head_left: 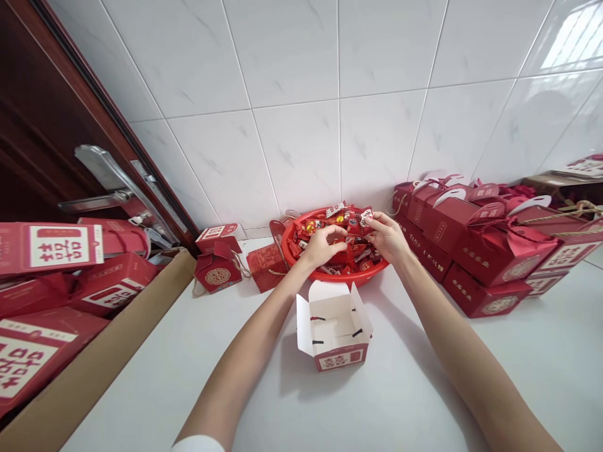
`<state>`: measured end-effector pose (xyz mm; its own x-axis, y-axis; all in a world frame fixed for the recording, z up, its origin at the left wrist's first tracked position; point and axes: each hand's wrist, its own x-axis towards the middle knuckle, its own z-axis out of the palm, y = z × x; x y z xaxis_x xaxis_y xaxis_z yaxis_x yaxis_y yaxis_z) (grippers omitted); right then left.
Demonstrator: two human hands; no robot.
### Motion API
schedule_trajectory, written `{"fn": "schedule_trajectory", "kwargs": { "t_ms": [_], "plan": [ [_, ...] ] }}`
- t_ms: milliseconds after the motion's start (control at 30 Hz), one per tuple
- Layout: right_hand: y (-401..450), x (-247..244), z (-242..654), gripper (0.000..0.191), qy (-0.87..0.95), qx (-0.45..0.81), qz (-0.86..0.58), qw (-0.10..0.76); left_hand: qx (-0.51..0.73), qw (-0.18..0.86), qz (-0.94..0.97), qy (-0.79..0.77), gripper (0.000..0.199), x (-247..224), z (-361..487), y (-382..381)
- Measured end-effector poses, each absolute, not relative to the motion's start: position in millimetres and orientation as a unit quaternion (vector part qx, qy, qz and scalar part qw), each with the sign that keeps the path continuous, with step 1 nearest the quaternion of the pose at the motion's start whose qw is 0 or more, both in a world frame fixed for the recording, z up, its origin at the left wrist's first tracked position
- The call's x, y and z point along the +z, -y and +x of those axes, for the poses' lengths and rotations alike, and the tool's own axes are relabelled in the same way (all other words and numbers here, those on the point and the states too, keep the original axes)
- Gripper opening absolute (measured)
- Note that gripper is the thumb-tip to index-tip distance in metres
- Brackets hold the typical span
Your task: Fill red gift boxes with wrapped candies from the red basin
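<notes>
Left hand: reaches over the near left part of the basin, fingers bent above the left hand side of the sweets
Left grip: narrow, a small gap between thumb and fingers; whether a sweet sits in it, I cannot tell
Right hand: over the right side of the basin, the right hand just right of the left one
Right grip: holding a small red-and-white packet between thumb and fingers, at the far right of the basin
Red basin: the red basin stands by the wall, filled with wrapped sweets, mostly red, some with gold
Open box: near side of the basin, the open box upright, white flaps spread, short dark strips inside
Left of basin: a red carton just beside it, then a small red box with a cord
Far left: a cardboard case holding printed red boxes, before a dark door
Right: stacked red boxes, in two layers
Backdrop: white tiled wall behind the white surface
</notes>
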<state>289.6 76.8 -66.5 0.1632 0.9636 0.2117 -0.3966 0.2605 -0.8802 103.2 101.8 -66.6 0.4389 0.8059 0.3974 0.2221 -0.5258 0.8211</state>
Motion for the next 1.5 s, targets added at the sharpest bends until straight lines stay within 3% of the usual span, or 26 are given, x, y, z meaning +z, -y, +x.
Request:
{"fn": "schedule_trajectory", "kwargs": {
  "t_ms": [133,300,433,533,800,1033,1500],
  "plan": [
    [-82.4,-70.0,294.6,0.045,0.372,0.472,-0.345,0.721,0.281,0.227,0.866,-0.347,0.023,-62.6,113.2,-99.2],
    [-90.5,-75.8,300.2,0.042,0.365,0.431,-0.351,0.747,0.124,0.129,0.896,-0.406,0.038,-57.2,133.3,-97.6],
    [-92.7,-78.0,299.1,0.04,0.337,0.429,-0.338,0.767,0.096,0.101,0.88,-0.454,0.021,-54.8,139.6,-104.1],
    [-91.6,-76.7,297.1,0.038,0.317,0.429,-0.338,0.776,0.133,0.151,0.871,-0.448,0.011,-55.3,133.5,-113.2],
    [-83.2,-66.5,291.5,0.041,0.287,0.474,-0.341,0.76,0.415,0.347,0.723,-0.43,0.025,-64.3,112.9,-131.6],
    [-79.9,-65.0,292.1,0.044,0.329,0.493,-0.347,0.726,0.452,0.471,0.659,-0.373,0.05,-62.9,114.9,-127.2],
    [-77.2,-64.4,294.0,0.035,0.373,0.542,-0.29,0.696,0.466,0.489,0.653,-0.343,0.023,-56.6,116.5,-120.0]
  ]
}}
